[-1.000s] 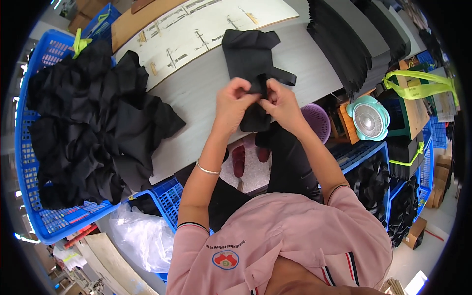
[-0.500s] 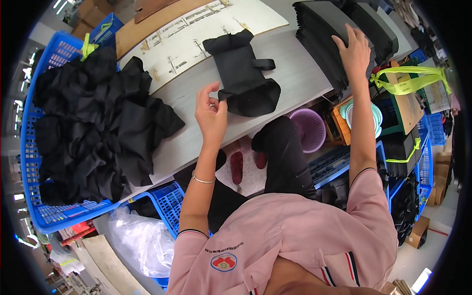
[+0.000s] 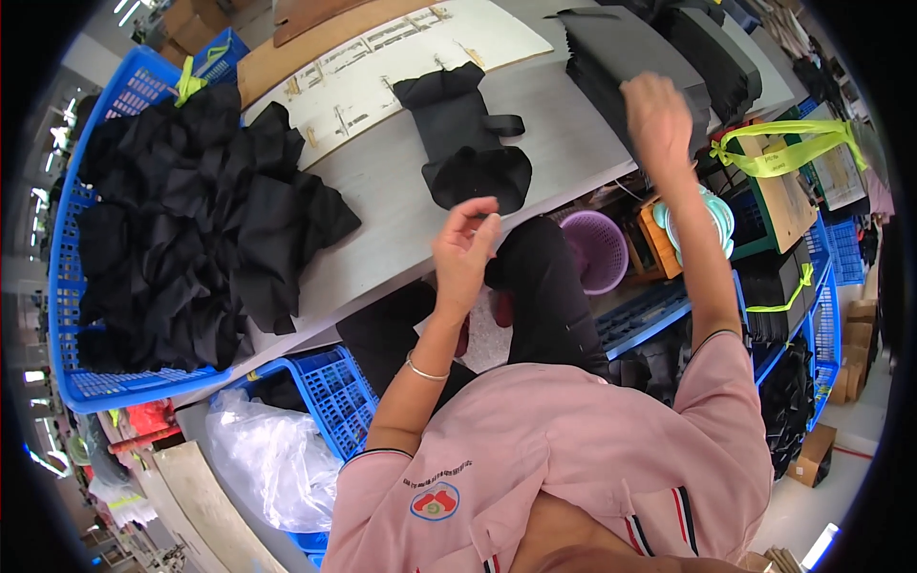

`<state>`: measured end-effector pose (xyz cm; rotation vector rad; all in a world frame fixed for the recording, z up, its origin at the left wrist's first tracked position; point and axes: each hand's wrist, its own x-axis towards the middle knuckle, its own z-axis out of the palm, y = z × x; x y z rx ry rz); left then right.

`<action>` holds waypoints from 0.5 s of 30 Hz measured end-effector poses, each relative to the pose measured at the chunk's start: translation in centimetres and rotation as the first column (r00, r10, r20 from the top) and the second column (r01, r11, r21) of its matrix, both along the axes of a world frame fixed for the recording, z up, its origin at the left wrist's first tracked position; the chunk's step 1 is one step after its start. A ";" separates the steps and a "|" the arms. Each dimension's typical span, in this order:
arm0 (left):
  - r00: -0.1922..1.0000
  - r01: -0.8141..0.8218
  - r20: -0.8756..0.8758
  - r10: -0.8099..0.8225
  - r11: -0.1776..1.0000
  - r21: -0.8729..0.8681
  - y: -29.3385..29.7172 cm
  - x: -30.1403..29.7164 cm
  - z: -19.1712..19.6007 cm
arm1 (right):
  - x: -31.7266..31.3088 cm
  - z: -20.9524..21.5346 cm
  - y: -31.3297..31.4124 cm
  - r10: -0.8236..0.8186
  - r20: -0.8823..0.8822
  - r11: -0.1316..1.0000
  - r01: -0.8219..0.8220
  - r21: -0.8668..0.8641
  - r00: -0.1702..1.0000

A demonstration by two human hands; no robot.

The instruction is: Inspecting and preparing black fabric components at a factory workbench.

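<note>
Over the dark stack (image 3: 626, 53), right hand (image 3: 657, 113) blurred, grip unclear

Bare strip of counter (image 3: 382, 205) open between black cloth heap (image 3: 191, 220) left and folded black piece (image 3: 463, 143), stack of dark sheets (image 3: 621, 57) blocking far right, paper pattern (image 3: 382, 67) flat at far edge

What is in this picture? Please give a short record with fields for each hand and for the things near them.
left hand: raised over the table edge, fingers curled, holds nothing
right hand: over the stack of dark sheets; grip unclear
black pouch: lies flat on the grey table
blue basket: holds a heap of black cloth
purple basket: below the table
</note>
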<state>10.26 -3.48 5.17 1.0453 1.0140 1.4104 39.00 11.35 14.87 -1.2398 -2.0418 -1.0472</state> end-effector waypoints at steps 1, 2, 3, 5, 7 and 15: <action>0.985 0.145 0.106 -0.138 0.987 -0.063 -0.5 0.6 -1.0 | -1.5 -1.2 -3.4 -0.029 0.084 0.994 0.038 -0.106 0.996; 0.985 0.152 0.097 -0.141 0.983 -0.107 -1.0 1.4 -2.1 | -3.2 -2.7 -6.8 -0.075 0.143 0.981 0.099 -0.169 0.987; 0.934 0.264 0.287 -0.212 0.952 -0.156 -1.4 2.5 -3.2 | -4.8 -4.1 -9.7 -0.098 0.178 0.969 0.135 -0.207 0.979; 0.838 0.435 0.455 -0.303 0.873 -0.220 -2.4 4.7 -5.4 | -7.5 -6.8 -14.3 -0.147 0.056 0.907 0.158 -0.390 0.987; 0.775 0.538 0.565 -0.285 0.767 -0.350 -3.3 7.0 -7.2 | -8.3 -8.3 -17.5 -0.142 -0.145 0.765 0.016 -0.643 0.979; 0.481 0.807 0.776 -0.409 0.552 -0.209 -6.0 9.9 -7.5 | -6.6 -6.1 -26.0 -0.326 -0.608 0.516 -0.403 -0.756 0.723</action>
